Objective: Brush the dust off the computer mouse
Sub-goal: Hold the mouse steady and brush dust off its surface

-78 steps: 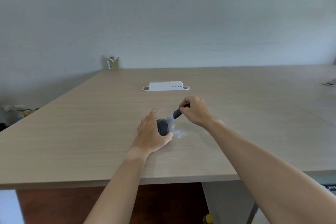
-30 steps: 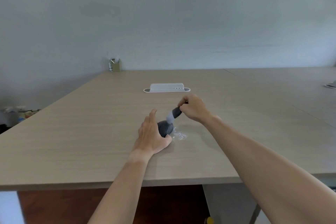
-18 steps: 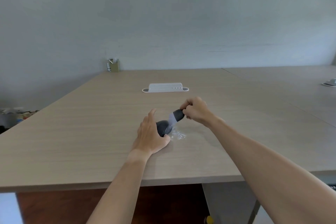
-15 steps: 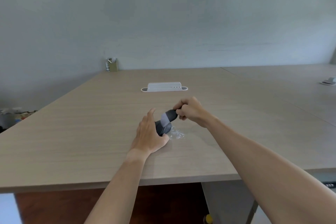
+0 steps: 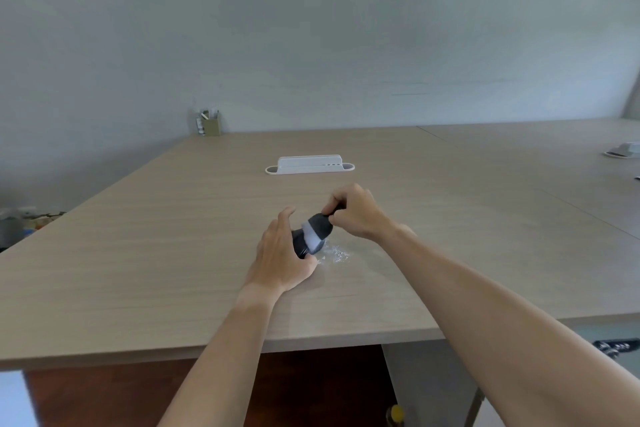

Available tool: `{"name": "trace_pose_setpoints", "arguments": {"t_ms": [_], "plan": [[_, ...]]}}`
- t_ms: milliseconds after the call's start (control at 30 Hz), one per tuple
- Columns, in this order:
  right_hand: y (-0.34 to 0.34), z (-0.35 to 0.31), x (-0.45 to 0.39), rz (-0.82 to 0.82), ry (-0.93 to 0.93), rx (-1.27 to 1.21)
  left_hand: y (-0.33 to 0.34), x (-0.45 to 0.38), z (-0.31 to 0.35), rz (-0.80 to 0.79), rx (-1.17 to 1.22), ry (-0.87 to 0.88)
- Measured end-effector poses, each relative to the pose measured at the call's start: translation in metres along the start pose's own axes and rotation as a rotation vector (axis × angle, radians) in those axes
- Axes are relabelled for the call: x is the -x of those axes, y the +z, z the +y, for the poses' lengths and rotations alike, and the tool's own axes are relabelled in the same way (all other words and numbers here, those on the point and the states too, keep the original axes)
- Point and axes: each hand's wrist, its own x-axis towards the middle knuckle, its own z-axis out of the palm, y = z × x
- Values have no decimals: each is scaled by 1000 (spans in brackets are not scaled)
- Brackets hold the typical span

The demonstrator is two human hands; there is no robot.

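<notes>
Table: mouse at centre, left hand against its left side, brush on top, held from the right by right hand. Dust just right of mouse. Tray behind; pen holder at far left corner.

A dark grey computer mouse is seen near the counter's front edge, apparently overlapped by a dark-handled brush's pale bristles.

A pale wood desk carries a dark mouse between the left fingers and right fingers. White dust lies just right of it. Beyond the fingers sits a white tray; a holder stands at the far edge.
</notes>
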Motion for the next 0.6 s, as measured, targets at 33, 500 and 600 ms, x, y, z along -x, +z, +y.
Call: {"name": "trace_pose_setpoints", "arguments": {"t_ms": [33, 500, 600], "plan": [[-1, 2, -1, 41, 3, 23, 0, 0, -1, 3, -2, 1], [-8, 9, -2, 171, 27, -26, -1, 1, 2, 20, -52, 57], [-8, 3, -1, 73, 48, -104, -1, 0, 2, 23, -47, 57]]}}
